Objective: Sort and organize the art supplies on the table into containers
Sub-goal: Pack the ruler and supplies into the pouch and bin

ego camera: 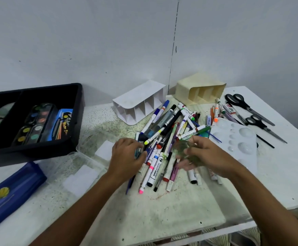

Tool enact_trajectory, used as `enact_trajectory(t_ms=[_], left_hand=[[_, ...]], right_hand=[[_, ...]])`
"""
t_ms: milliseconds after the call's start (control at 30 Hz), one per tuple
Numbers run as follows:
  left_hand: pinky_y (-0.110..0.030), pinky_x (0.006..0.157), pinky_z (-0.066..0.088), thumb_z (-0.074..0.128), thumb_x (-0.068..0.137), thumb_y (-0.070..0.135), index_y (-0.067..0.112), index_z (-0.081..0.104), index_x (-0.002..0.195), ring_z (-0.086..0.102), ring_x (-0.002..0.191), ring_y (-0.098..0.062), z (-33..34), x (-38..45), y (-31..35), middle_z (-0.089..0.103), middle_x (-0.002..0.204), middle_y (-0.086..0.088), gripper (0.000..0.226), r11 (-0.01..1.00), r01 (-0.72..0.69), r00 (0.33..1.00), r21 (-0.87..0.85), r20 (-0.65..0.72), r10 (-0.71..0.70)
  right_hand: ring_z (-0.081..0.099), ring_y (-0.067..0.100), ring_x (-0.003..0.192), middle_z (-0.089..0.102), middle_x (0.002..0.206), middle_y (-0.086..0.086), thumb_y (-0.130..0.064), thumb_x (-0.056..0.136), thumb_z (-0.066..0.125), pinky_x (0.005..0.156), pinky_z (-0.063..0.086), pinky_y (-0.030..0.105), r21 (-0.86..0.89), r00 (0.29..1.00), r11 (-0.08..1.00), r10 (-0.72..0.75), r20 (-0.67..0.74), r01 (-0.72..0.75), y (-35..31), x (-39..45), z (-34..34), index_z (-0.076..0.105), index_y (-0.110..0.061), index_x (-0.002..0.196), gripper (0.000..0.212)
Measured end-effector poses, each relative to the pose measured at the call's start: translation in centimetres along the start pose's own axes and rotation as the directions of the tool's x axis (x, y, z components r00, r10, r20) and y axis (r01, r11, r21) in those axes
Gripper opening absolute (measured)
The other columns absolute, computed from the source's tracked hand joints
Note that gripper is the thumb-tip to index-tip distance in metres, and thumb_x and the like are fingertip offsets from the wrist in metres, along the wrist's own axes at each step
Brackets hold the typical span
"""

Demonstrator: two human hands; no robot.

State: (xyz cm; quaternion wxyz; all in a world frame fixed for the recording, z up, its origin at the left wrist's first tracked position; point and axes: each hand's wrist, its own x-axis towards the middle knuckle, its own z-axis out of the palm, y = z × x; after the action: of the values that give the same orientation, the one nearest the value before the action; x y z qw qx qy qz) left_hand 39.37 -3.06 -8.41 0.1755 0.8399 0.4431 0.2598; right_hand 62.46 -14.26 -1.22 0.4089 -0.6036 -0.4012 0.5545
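- The left hand (127,155) curls round a few pens at the left edge of the pile of markers (166,139) in mid-frame; the right hand (200,155) is blurred, so I cannot tell its grip
- Better to gather one kind at a time, tips aligned
- The white organizer (141,102) and cream organizer (200,91) lie tipped over, nothing inside
- The black tray (73,110), upper left on the bench (162,219), holds paint sets

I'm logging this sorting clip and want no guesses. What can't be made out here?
- Right hand, head view: motion blur hides its fingers and whatever greenish thing it may hold.
- Left hand: its own back covers which pens it grips.
- Black tray: left compartment cut by the frame edge.
- Blue pencil case: closed, contents hidden.
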Motion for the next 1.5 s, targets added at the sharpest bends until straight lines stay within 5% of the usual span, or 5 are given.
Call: enact_trajectory(t_ms=[133, 433, 800, 967, 1500], left_hand=[[-0.038, 0.086, 0.034, 0.067, 0.083, 0.039, 0.018, 0.072, 0.086, 0.045, 0.102, -0.019, 1.3, 1.6, 1.6, 0.056, 0.092, 0.006, 0.022, 0.995, 0.065, 0.998, 0.079, -0.001, -0.065], [-0.03, 0.08, 0.014, 0.071, 0.083, 0.036, 0.022, 0.076, 0.088, 0.039, 0.103, -0.01, 0.7, 1.5, 1.9, 0.053, 0.095, 0.014, 0.016, 0.986, 0.168, 0.983, 0.014, -0.084, -0.166], [-0.02, 0.067, 0.048, 0.071, 0.085, 0.01, 0.017, 0.073, 0.078, 0.062, 0.079, -0.01, -2.7, -0.2, 4.4, 0.068, 0.083, 0.0, 0.01, 0.786, 0.155, 0.968, -0.599, -0.066, -0.241], [-0.012, 0.062, 0.04, 0.078, 0.078, 0.016, 0.035, 0.065, 0.073, 0.053, 0.071, -0.002, -0.4, -1.1, 6.1, 0.059, 0.076, 0.003, 0.023, 0.855, 0.124, 0.97, -0.503, -0.119, -0.211], [-0.034, 0.068, 0.042, 0.065, 0.08, 0.022, 0.019, 0.069, 0.078, 0.053, 0.07, -0.01, 5.3, 5.8, 10.4, 0.057, 0.07, 0.012, 0.005, 0.977, -0.175, 0.977, -0.119, -0.141, 0.158]], right_hand=[[0.069, 0.039, 0.089, 0.068, 0.106, 0.026, 0.013, 0.094, 0.038, 0.069, 0.06, 0.043, 0.452, 0.997, 0.892, 0.023, -0.071, 0.012, 0.6, 1.1, 1.8, 0.051, -0.009, 0.119, 0.036], [0.069, 0.035, 0.073, 0.07, 0.095, 0.027, 0.003, 0.094, 0.049, 0.056, 0.059, 0.033, 0.509, 0.933, 0.847, 0.044, -0.357, 0.154, 0.9, 2.2, 3.9, 0.062, -0.001, 0.111, 0.021], [0.068, 0.044, 0.089, 0.071, 0.097, 0.023, 0.006, 0.095, 0.043, 0.076, 0.055, 0.059, 0.57, 0.966, 0.814, 0.046, -0.256, 0.112, -0.1, 4.3, 7.1, 0.045, -0.006, 0.094, 0.013], [0.066, 0.036, 0.087, 0.064, 0.114, 0.03, -0.014, 0.098, 0.036, 0.07, 0.053, 0.041, 0.834, 0.998, 0.549, -0.005, -0.057, 0.05, -0.7, 4.3, 7.5, 0.049, -0.002, 0.113, 0.024], [0.072, 0.035, 0.082, 0.069, 0.097, 0.027, 0.002, 0.097, 0.045, 0.073, 0.059, 0.05, 0.716, 0.901, 0.63, 0.06, -0.429, 0.3, 0.4, 0.9, -3.4, 0.058, 0.004, 0.099, 0.014]])
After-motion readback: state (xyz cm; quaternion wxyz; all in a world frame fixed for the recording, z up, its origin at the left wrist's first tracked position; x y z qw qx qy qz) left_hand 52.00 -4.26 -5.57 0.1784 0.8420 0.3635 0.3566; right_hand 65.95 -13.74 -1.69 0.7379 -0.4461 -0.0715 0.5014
